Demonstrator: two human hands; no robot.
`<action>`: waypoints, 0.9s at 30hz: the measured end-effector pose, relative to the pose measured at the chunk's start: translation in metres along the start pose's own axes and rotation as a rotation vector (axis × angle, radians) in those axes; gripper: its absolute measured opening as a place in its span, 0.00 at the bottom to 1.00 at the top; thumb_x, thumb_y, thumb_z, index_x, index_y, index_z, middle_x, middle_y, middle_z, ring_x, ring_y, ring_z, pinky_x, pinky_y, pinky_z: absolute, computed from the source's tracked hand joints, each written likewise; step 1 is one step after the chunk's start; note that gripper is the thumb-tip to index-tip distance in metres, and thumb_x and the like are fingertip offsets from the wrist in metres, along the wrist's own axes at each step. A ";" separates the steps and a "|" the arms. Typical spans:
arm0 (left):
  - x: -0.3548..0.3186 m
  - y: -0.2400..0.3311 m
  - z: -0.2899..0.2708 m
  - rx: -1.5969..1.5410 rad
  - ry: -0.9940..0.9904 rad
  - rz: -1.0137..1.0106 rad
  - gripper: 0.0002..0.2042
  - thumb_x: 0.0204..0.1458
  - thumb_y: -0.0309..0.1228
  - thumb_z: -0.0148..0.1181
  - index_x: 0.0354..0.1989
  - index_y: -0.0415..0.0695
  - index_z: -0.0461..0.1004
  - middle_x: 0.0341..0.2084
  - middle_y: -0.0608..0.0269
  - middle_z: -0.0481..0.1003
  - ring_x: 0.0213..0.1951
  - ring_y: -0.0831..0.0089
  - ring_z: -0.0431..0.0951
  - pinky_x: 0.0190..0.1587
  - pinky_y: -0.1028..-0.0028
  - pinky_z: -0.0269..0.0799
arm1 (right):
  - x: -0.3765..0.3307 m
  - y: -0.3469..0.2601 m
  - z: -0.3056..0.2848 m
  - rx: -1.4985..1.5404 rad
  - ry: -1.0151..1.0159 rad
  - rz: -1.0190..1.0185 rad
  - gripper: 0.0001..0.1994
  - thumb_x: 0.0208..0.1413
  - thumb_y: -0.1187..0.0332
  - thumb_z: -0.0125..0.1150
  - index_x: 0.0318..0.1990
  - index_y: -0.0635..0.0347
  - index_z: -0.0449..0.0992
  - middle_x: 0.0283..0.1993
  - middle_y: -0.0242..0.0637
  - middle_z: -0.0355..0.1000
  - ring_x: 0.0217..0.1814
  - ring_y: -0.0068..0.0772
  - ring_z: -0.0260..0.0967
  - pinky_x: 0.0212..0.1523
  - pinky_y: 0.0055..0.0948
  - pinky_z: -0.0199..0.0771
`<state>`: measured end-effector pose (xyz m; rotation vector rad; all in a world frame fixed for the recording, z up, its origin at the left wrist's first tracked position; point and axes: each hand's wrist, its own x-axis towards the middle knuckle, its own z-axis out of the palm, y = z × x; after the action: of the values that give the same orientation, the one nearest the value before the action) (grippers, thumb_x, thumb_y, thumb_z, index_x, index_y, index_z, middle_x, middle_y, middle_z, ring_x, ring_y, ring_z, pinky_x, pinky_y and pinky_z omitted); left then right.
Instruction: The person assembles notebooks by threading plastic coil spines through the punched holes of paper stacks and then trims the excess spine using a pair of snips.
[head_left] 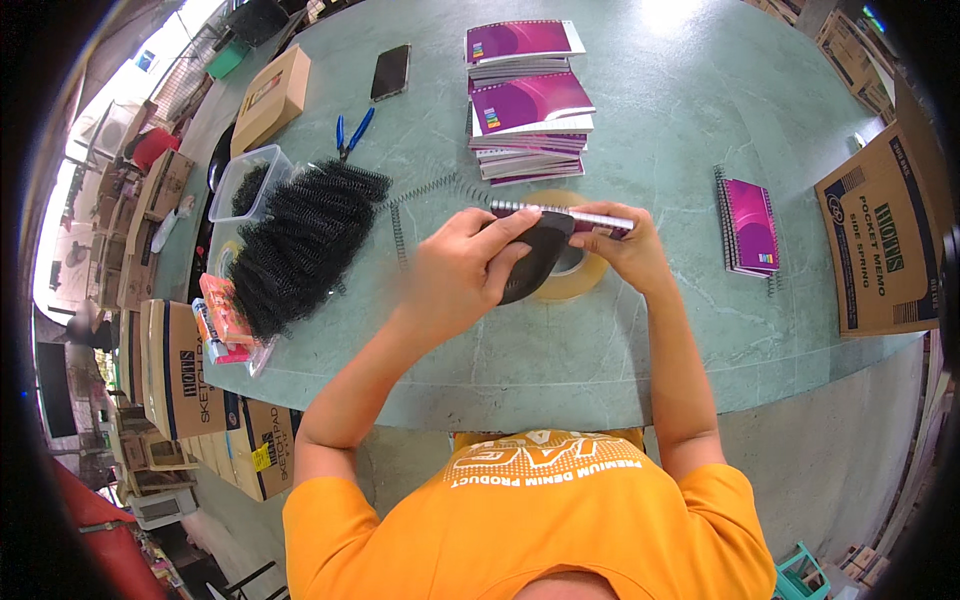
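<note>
My right hand (635, 245) pinches a small purple notebook (605, 218), which is held nearly edge-on above the table. My left hand (465, 265) is closed round a smooth black rounded object (540, 257) against the notebook's near side; its exact kind is unclear. A dark spiral binding coil (425, 187) trails left from the notebook's spine. Below the hands lies a roll of yellowish tape (585, 283), partly covered by them. To the left is a large heap of black spiral coils (305, 235).
Purple notebooks (530, 105) are stacked at the far middle, and a few more (752, 225) lie right. A cardboard box (880, 235) stands at the right edge. Blue-handled pliers (352, 132), a phone (391, 72) and a clear plastic tub (235, 190) are at far left.
</note>
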<state>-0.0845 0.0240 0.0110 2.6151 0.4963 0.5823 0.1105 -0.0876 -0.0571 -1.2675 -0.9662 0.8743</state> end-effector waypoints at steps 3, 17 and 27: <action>0.014 0.002 -0.014 -0.186 0.368 0.024 0.19 0.44 0.21 0.63 0.47 0.47 0.76 0.31 0.59 0.76 0.33 0.68 0.77 0.39 0.74 0.71 | -0.003 0.007 0.001 0.082 -0.033 -0.034 0.13 0.48 0.81 0.61 0.43 0.64 0.77 0.38 0.32 0.77 0.40 0.19 0.71 0.41 0.20 0.71; 0.022 0.015 0.001 -0.207 0.373 0.091 0.18 0.46 0.23 0.63 0.48 0.45 0.75 0.26 0.59 0.74 0.30 0.71 0.75 0.35 0.75 0.70 | -0.003 0.003 -0.001 -0.165 0.013 0.067 0.15 0.47 0.84 0.57 0.43 0.62 0.78 0.38 0.29 0.76 0.40 0.18 0.71 0.43 0.21 0.71; 0.021 0.019 0.007 -0.166 0.352 0.050 0.19 0.45 0.21 0.62 0.48 0.45 0.75 0.32 0.55 0.76 0.33 0.67 0.77 0.38 0.75 0.71 | -0.002 0.017 -0.004 0.018 0.024 0.038 0.16 0.49 0.83 0.59 0.47 0.64 0.75 0.41 0.30 0.75 0.42 0.16 0.69 0.45 0.19 0.70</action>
<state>-0.0588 0.0146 0.0201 2.3810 0.4654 1.0633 0.1129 -0.0893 -0.0740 -1.2820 -0.9166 0.8937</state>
